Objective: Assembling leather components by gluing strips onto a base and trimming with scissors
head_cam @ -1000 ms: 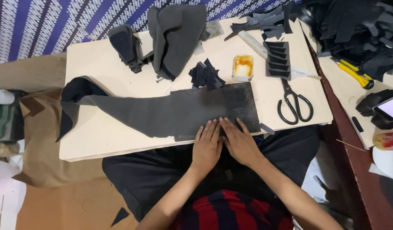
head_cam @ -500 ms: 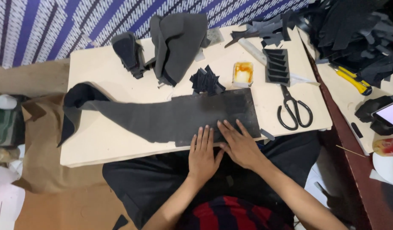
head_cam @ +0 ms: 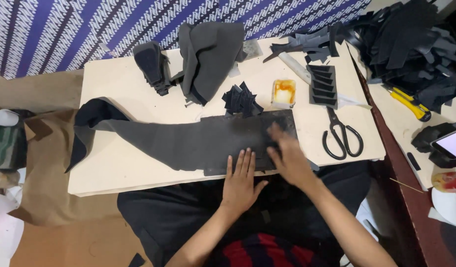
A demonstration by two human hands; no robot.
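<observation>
A long dark grey sheet [head_cam: 188, 143] lies flat across the pale board [head_cam: 124, 89], its right end squared off close to the board's near edge, its left end tapering and curling over into a black flap near the left edge. Bare board shows to the left and behind the sheet, so there is open room there; on the right the way is tighter — black scissors [head_cam: 340, 137] lie just beside the sheet's right edge, with a black comb-like stack [head_cam: 322, 85] and a small orange-stained tub [head_cam: 284, 92] behind them. A bunch of small dark offcuts [head_cam: 242, 100] sits at the sheet's far edge, and a folded grey cloth [head_cam: 210, 57] with another dark bundle [head_cam: 151, 66] lies further back. The left hand [head_cam: 242, 180] rests palm down at the sheet's near edge, fingers straight and together, pressing flat and gripping nothing. The right hand [head_cam: 287, 155] lies just beside it on the sheet's right part, blurred, fingers spread open and pointing away — it holds nothing either. Both forearms reach in from the near side over a dark lap.
</observation>
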